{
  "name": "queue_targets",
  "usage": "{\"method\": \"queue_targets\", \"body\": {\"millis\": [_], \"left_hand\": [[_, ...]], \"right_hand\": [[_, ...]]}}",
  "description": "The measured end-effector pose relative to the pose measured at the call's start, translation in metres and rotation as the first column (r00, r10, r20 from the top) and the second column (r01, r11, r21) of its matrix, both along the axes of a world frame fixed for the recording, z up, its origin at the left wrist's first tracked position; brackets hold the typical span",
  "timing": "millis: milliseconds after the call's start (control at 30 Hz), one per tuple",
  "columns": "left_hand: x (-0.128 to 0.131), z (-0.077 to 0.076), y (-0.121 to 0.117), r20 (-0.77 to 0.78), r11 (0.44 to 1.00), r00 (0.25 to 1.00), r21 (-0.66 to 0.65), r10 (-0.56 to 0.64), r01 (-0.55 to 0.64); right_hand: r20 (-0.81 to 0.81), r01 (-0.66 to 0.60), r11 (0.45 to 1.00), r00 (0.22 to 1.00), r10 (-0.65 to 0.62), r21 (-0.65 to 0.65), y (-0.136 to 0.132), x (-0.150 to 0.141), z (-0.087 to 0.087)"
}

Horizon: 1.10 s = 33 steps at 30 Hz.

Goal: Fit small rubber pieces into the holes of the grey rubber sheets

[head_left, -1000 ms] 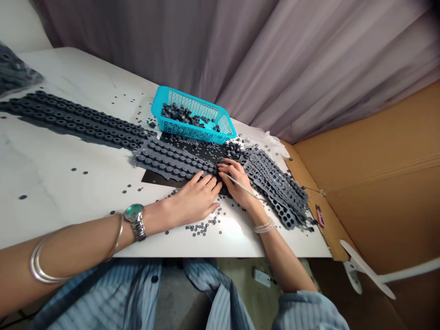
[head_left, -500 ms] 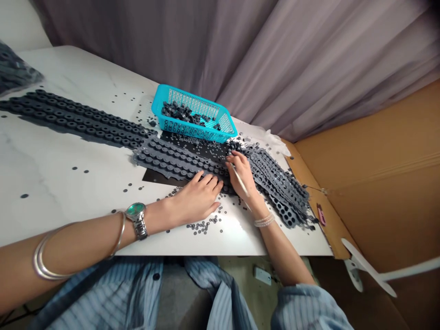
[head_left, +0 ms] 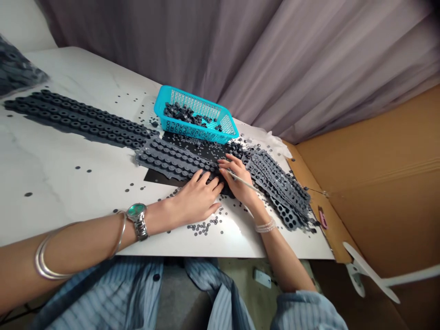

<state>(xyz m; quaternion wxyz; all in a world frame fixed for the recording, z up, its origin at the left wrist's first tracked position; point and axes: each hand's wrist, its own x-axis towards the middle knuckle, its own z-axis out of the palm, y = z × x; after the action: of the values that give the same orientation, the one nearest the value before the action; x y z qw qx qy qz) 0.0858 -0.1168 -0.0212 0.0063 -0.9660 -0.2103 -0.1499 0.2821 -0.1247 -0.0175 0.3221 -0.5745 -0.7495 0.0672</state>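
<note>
My left hand lies palm down with fingers stretched out, its fingertips on the near edge of a dark grey rubber sheet with rows of raised rings. In my right hand is a thin, pale stick-like tool, held like a pen. Its tip is hidden by the fingers at the sheet's right end. A black mat lies under the sheet. Another ringed sheet stretches away to the left. Small dark discs are scattered around both hands.
A blue basket with small dark parts stands behind the sheet. A pile of sheets with holes lies to the right, beside cardboard and a pink-handled cutter. A bag of dark parts sits at far left.
My right hand lifted slightly away to the right with the tool turned more upright, then came back to the sheet's right end beside my left hand. The left hand stayed in place.
</note>
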Motion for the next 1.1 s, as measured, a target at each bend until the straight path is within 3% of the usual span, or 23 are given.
{"method": "queue_targets", "body": {"millis": [267,600,733,867,1100], "left_hand": [[0.0,0.002,0.0,-0.016,1.0,1.0,0.002,-0.008,0.008],[-0.001,0.002,0.001,-0.012,1.0,1.0,0.006,-0.024,0.024],[-0.001,0.002,0.003,-0.008,1.0,1.0,-0.01,-0.025,0.025],[-0.001,0.001,0.005,0.01,0.999,0.999,-0.033,-0.032,0.033],[-0.001,0.001,0.006,0.009,0.999,0.999,-0.014,-0.039,0.039]], "right_hand": [[0.089,-0.023,0.999,0.996,0.026,-0.03,0.004,-0.001,-0.007],[0.366,-0.096,0.995,0.926,0.093,-0.009,0.023,-0.004,-0.002],[0.255,0.081,0.99,0.961,-0.108,0.114,0.026,0.011,0.0],[0.121,0.201,0.973,0.969,-0.214,0.109,0.008,0.032,0.003],[-0.018,0.016,1.0,1.0,-0.017,-0.011,-0.024,0.018,0.007]]}}
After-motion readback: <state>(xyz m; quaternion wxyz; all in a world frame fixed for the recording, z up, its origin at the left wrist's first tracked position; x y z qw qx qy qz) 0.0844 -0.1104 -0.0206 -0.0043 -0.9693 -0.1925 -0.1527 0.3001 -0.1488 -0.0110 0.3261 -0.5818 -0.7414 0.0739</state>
